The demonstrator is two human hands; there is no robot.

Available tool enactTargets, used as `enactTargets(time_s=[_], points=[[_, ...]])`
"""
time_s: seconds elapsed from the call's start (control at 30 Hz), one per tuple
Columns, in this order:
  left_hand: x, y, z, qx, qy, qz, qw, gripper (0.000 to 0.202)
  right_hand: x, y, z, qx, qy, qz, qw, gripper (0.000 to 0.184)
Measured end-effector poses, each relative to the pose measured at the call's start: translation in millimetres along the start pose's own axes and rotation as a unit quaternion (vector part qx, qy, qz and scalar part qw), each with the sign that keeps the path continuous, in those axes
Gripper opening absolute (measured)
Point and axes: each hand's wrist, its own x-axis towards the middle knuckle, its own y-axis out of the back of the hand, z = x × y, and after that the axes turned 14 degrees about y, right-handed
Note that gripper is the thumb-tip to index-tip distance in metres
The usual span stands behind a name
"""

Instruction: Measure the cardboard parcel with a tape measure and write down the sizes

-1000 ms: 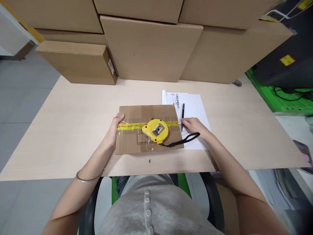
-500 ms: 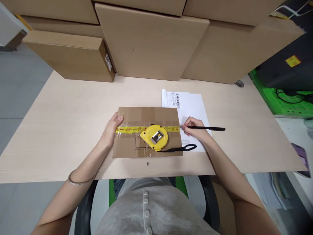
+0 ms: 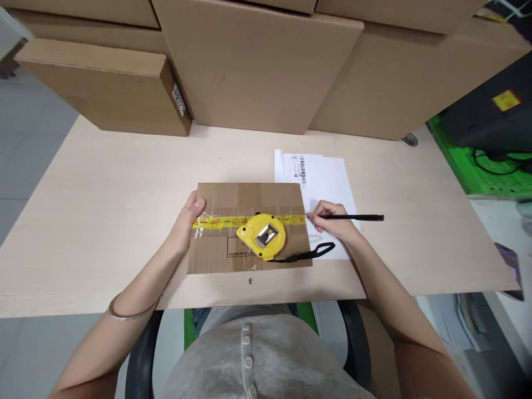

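Note:
My left hand [image 3: 188, 220] grips the left edge of a small cardboard box [image 3: 224, 197], thumb on top and fingers hidden behind its side. Yellow printed tape [image 3: 216, 223] runs across the box. On top of it lies a yellow tape measure [image 3: 274, 237], whose black wrist strap [image 3: 318, 252] hangs past the box's right edge. Closed around a black pen [image 3: 366, 218], my right hand [image 3: 331, 218] rests on white paper [image 3: 328, 177] at the right of the box. The pen's tip is close to the box's right edge. The box covers part of the paper.
Large cardboard boxes [image 3: 257, 66] stand along the back of the table [image 3: 124, 194], with a flatter box [image 3: 95, 94] at the left. At the right are a green crate [image 3: 451, 160] with black cables and a phone-like purple object [image 3: 509, 266]. A chair armrest [image 3: 355, 343] is below the table edge.
The box's left end has shifted slightly left and towards me, with my left hand on it. My right hand stays nearly still with the pen. The camera view has tilted a little.

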Motion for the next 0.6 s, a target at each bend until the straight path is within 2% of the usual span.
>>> enactTargets(time_s=[0.13, 0.6], points=[[-1.2, -1.1, 0.8, 0.022, 0.012, 0.016, 1.000, 0.045, 0.6, 0.4, -0.4, 0.003, -0.001, -0.003, 1.000, 0.037], [-2.3, -0.4, 1.1, 0.022, 0.011, 0.013, 1.000, 0.046, 0.8, 1.4, 2.6, 0.008, -0.003, -0.002, 1.000, 0.038]])
